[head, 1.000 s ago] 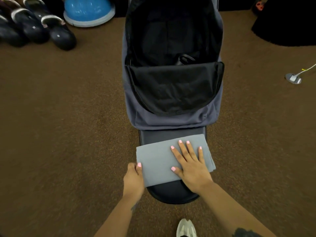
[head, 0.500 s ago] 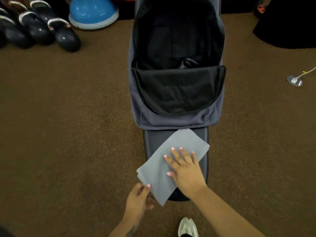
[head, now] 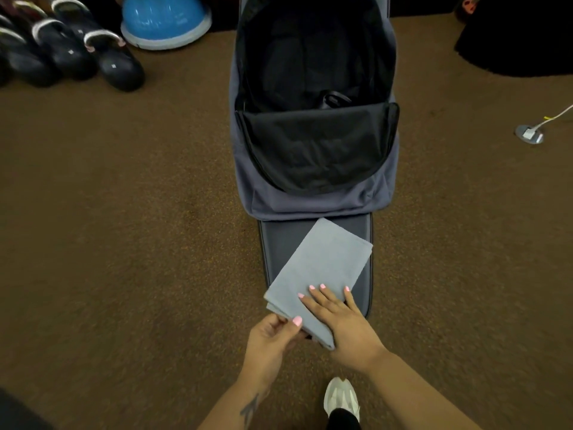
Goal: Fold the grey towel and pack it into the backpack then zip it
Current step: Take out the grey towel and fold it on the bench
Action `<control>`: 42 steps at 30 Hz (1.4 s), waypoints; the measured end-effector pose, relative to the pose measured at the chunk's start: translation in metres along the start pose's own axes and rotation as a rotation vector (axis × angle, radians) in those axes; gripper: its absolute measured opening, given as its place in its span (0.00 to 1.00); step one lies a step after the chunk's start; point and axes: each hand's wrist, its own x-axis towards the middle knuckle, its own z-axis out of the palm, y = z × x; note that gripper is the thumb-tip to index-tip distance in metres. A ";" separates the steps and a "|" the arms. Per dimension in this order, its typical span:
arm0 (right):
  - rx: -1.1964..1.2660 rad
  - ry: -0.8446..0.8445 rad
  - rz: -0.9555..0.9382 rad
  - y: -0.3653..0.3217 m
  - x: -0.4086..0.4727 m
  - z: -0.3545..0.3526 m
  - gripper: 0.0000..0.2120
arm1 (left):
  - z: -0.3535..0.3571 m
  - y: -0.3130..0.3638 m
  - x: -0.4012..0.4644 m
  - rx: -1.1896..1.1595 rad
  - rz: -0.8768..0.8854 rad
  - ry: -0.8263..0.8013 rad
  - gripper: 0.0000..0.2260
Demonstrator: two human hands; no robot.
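The grey towel (head: 322, 268), folded into a rectangle, lies at an angle on the dark front flap (head: 364, 234) of the open grey backpack (head: 313, 200). My left hand (head: 273, 339) pinches the towel's near left edge between thumb and fingers. My right hand (head: 344, 324) lies flat on the towel's near end, fingers spread. The backpack's main compartment gapes open towards me, with black lining and a black strap inside.
Brown carpet lies all around. Several dark shoes (head: 65, 54) and a blue dome (head: 164, 20) sit at the far left. A floor socket with a white cable (head: 528, 133) is at the right, a black object (head: 521, 35) far right. My shoe (head: 341, 398) is near the bottom.
The towel has turned from lying across the flap to a steeper diagonal. My left hand shifted under its near edge and grips it; my right hand slid towards the near end.
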 end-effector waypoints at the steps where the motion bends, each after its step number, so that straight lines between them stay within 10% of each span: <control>1: 0.030 -0.007 0.002 0.000 -0.001 -0.001 0.34 | -0.002 -0.001 0.000 0.025 0.028 -0.064 0.02; 4: 0.098 -0.018 -0.004 0.005 -0.003 -0.006 0.27 | -0.018 -0.002 0.004 0.123 0.100 -0.150 0.11; 8: 0.060 -0.084 -0.106 0.012 -0.011 -0.013 0.36 | -0.037 -0.001 0.019 0.597 0.276 0.142 0.27; 14: -0.055 -0.181 -0.201 0.026 -0.013 -0.014 0.27 | -0.044 -0.003 0.053 1.447 0.701 -0.176 0.44; 17: -0.088 -0.201 -0.207 0.025 -0.013 -0.025 0.30 | -0.036 0.003 0.067 1.360 0.912 -0.247 0.24; 20: 0.056 -0.133 -0.093 0.026 -0.007 -0.027 0.27 | -0.030 0.009 0.064 1.121 0.769 -0.216 0.12; 27: 0.611 0.259 0.418 0.021 0.018 -0.041 0.16 | -0.016 0.013 0.069 0.717 0.295 -0.073 0.19; 42: 0.761 0.450 0.750 0.031 0.058 -0.053 0.16 | 0.011 0.025 0.086 0.746 0.336 0.051 0.23</control>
